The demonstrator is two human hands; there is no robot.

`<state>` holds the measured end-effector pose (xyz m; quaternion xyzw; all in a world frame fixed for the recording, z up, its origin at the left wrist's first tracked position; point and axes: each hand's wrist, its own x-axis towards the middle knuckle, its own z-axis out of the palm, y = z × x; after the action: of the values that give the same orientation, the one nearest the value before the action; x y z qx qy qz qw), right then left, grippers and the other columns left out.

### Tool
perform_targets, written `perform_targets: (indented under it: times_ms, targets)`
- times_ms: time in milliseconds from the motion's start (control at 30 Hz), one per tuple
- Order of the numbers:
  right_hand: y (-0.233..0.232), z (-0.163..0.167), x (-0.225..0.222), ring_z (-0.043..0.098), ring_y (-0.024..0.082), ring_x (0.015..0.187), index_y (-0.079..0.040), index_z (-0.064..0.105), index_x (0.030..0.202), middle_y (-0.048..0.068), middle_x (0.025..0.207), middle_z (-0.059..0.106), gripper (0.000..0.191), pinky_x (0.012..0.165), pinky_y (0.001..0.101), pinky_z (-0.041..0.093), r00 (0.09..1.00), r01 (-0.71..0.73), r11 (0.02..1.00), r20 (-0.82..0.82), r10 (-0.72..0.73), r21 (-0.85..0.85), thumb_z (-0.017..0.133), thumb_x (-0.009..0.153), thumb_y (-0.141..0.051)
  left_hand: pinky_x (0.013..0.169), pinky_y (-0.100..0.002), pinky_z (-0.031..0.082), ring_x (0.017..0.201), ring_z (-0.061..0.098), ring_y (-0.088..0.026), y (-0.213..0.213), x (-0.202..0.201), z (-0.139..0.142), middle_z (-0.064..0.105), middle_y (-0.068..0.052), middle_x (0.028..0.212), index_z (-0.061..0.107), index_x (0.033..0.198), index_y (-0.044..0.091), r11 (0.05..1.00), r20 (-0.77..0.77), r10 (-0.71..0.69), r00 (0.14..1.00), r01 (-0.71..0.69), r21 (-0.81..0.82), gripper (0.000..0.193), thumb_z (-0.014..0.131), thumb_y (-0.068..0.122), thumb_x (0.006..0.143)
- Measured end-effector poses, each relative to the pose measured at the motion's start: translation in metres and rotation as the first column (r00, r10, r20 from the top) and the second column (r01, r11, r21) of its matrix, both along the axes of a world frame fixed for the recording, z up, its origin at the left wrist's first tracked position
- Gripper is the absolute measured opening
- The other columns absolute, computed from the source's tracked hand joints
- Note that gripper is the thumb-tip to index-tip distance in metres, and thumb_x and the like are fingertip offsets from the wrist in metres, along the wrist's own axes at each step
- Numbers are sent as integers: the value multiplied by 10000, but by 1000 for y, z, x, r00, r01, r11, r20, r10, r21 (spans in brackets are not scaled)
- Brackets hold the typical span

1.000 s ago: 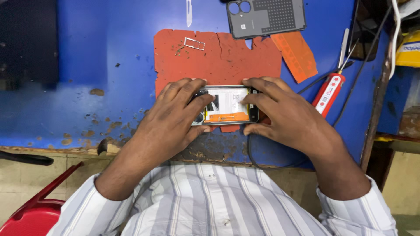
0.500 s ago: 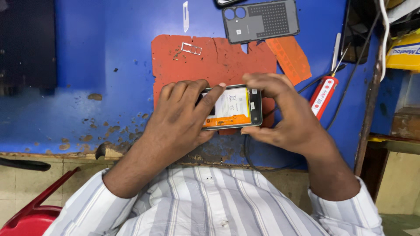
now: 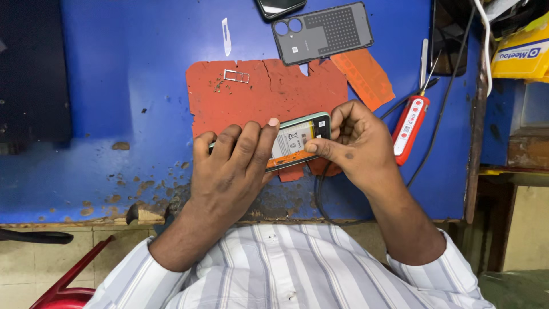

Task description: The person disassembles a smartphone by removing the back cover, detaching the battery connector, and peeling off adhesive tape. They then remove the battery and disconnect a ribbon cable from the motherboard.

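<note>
Your left hand [image 3: 231, 166] and right hand [image 3: 354, 140] both gripped the open phone [image 3: 297, 140]; your left fingers hid half of it.

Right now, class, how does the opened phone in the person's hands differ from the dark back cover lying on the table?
The opened phone is gripped by the left hand and right hand; the dark back cover lies untouched. The phone shows pale insides with a green rim; the cover is dark grey with two round holes. Both are rounded rectangles.

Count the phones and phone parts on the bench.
3: an opened phone held in both hands, a grey back cover above the red mat, a dark phone at the top edge, partly cropped.
</note>
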<state>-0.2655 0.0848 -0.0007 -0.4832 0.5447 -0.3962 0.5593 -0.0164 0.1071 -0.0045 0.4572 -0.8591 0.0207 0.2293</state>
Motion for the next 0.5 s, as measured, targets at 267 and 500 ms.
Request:
perform_targets:
  times_ms: [267, 500]
  targets:
    - [-4, 6, 4, 483, 11, 650, -119, 482, 819, -41, 728, 530, 341, 547, 190, 456, 990, -72, 997, -117, 75, 31, 816, 889, -136, 902, -452, 402, 1124, 554, -242, -2, -1, 3, 527, -79, 1292, 524, 1478, 62, 999, -10, 20, 1000, -20, 48, 952, 889, 469, 698]
    - [-8, 9, 5, 484, 12, 657, -120, 464, 784, -46, 717, 538, 395, 525, 202, 446, 964, -78, 995, -251, 89, 55, 824, 886, -246, 880, -436, 398, 1073, 567, -237, -7, -3, 9, 543, -93, 1288, 519, 1457, 45, 992, -37, 24, 999, -19, 125, 985, 904, 441, 642]
